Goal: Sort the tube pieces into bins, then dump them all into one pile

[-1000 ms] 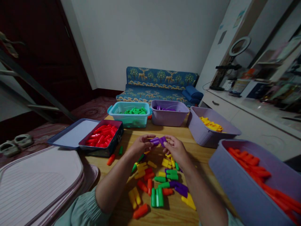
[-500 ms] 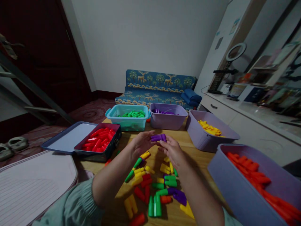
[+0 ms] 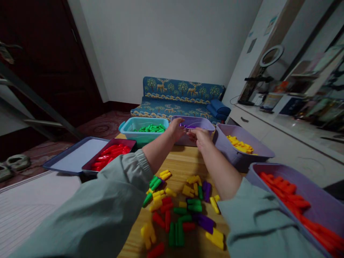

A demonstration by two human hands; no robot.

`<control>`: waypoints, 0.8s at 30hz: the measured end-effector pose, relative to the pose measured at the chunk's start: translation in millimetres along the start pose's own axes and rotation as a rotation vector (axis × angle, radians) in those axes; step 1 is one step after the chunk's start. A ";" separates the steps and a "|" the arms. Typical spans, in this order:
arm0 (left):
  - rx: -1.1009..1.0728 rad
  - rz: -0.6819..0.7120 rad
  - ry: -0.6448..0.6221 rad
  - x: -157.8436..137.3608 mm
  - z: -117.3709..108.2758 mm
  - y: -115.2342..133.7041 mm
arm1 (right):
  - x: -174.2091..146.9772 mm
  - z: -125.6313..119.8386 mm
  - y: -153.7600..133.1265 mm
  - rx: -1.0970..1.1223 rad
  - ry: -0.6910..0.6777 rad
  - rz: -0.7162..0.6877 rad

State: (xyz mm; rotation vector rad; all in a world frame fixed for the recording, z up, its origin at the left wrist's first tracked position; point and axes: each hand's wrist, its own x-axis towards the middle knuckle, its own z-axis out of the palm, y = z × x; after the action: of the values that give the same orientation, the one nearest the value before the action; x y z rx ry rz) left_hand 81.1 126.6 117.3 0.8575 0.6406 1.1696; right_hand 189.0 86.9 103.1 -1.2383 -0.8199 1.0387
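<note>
Left hand (image 3: pixel 177 130), fingers parted, and right hand (image 3: pixel 200 137), finger state unclear, at near rim of lavender bin (image 3: pixel 201 122) holding purple pieces (image 3: pixel 190 127).

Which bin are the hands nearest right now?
The lavender back bin with purple pieces inside, between the turquoise bin and the bin of yellow pieces. Only it has the left hand and right hand at its near rim.
</note>
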 end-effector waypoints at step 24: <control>1.923 -0.100 -0.126 -184.0 -90.7 -21.8 | -107.4 -90.4 31.8 -1.635 -0.441 0.034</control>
State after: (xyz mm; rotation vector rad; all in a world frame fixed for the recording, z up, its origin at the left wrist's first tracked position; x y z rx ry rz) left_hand -32.9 -31.6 50.0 2.3649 1.6725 0.0374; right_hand 230.6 -44.5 61.5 -2.3463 -2.1989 0.5066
